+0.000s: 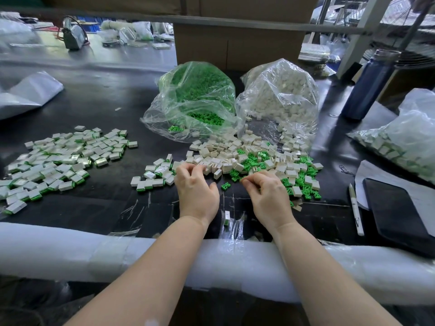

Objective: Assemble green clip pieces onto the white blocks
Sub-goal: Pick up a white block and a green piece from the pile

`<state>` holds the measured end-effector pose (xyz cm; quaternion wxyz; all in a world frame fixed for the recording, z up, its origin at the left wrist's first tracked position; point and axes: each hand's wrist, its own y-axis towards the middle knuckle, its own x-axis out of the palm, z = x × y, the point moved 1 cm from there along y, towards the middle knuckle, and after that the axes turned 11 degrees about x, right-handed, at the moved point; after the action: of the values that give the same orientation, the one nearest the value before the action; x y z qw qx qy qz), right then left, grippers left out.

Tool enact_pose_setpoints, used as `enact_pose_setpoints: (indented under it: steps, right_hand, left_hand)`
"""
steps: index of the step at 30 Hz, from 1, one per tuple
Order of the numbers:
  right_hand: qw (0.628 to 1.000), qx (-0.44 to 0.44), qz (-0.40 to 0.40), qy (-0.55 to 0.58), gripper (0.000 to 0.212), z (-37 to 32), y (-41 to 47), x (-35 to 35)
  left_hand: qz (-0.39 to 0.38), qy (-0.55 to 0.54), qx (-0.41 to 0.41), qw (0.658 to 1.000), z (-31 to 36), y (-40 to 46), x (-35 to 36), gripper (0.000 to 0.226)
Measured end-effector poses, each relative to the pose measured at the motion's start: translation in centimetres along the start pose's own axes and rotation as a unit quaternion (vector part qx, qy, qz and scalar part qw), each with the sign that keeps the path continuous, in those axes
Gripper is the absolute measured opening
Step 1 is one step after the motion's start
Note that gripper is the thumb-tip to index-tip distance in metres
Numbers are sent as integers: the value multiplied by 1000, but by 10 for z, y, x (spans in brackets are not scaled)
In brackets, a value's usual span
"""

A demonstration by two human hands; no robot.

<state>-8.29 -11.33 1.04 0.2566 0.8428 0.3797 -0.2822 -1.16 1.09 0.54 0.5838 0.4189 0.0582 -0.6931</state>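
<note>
A white foam-wrapped table edge (70, 250) runs across the bottom of the frame, and both bare forearms cross it toward the black table top (106, 203). The left hand (196, 189) sits just left of centre, fingers curled with their tips at the near edge of the loose white blocks (219, 158); whether it actually pinches a block cannot be told. The right hand (268, 191) lies just beside it to the right, fingers curled down among the loose green clip pieces (253, 161); what it holds, if anything, is hidden under the fingers. One single green clip (226, 186) lies on the table between the two hands.

The loose blocks and clips spill together in a heap at centre, just beyond the hands. Behind that heap, a clear bag of green clips (195, 100) stands at upper centre, touching a clear bag of white blocks (280, 97) on its right, both with their mouths open toward the heap. At the left of the frame lies a wide spread of assembled blocks (61, 158), white with green edges, and a small cluster of the same (153, 177) sits just left of the left hand. One assembled block (227, 217) lies alone near the table edge between the wrists.

At lower right are a white pen (356, 208) and a dark tablet (397, 208); a blue bottle (369, 85) stands at upper right.
</note>
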Motion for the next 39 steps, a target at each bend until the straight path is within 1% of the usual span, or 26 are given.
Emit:
enact_pose_setpoints:
  steps: [2,3,7,9,12,15,17,19,22,24,28,30,34,36,39]
  right_hand:
    - [998,-40,-30,-33,19,-4,-2,3]
    - [996,-56,-49,-50,22,-6,-3,4]
    - [977,-95,-116,-152,37,-7,-4,12]
    - [970,-101,-137,-176,41,-6,-5,15]
    - [969,-110,-126,-180,39,-6,-6,15]
    - [974,-110,-84,-177,26,-6,-5,13]
    - [978,-103,-66,-168,17,-7,-5,12]
    - [982,-96,-56,-152,12,-8,-6,10]
    - [987,-73,-62,-130,19,-9,-6,8]
    - [990,-54,-71,-111,24,-9,-7,6]
    - [995,-40,-61,-69,17,-9,-7,4]
    - [997,-34,-53,-49,13,-9,-7,3]
    - [999,-2,-44,27,3,-7,-4,1]
    - [995,19,-44,82,5,-5,-3,0]
    - [991,26,-44,128,13,-5,-2,0]
  left_hand:
    - [-3,-4,43,999,2,-1,0,26]
    - [-14,-3,61,998,3,-2,1,25]
    - [-86,29,101,991,3,-2,6,42]
    - [-110,42,106,987,2,-1,8,44]
    - [-109,46,107,987,1,0,8,38]
    - [-85,29,95,991,0,0,7,26]
    - [-71,16,82,994,0,0,6,16]
    - [-63,6,69,996,1,0,4,9]
    - [-58,-5,56,997,4,-2,1,3]
    - [-52,-14,59,997,4,-2,0,7]
    - [-81,-43,87,992,6,-3,1,24]
    - [-86,-60,90,990,7,-3,0,24]
    - [-57,-121,61,989,5,-3,-2,16]
    - [-61,-162,48,984,6,-4,-3,16]
    - [-76,-218,39,972,7,-3,-3,19]
